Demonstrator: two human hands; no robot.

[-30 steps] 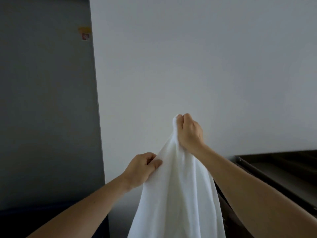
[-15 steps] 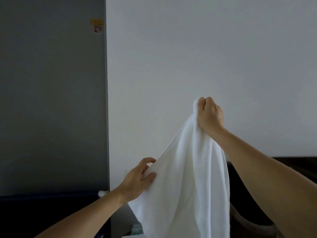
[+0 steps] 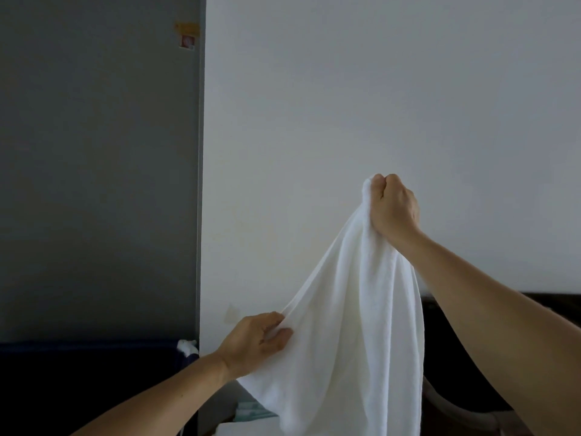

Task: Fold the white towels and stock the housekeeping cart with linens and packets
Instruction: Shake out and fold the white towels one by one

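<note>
Nearest the camera, two bare forearms reach forward. The left hand (image 3: pixel 254 339), low and left of centre, pinches a side edge of the white towel (image 3: pixel 352 325) between thumb and curled fingers. The right hand (image 3: pixel 394 207), higher and further right, is closed in a fist around a bunched top corner.

The towel hangs in mid-air between the hands, clear of any surface. The stretch between the two grips is taut, and the rest falls in long vertical folds. The fabric is thick, soft terry with a matte, nubbed pile and a rolled hem.

Task status, as judged: this towel is opened out and no fold has been made. Neither the cart nor the packets are in view, so stocking cannot be assessed.

Behind, a small white cloth scrap (image 3: pixel 187 347) sits above a dark blue surface (image 3: pixel 88 372). Furthest are a smooth white wall (image 3: pixel 345 89) and a flat grey panel (image 3: pixel 94 152) bearing a yellow sticker (image 3: pixel 187 34).
</note>
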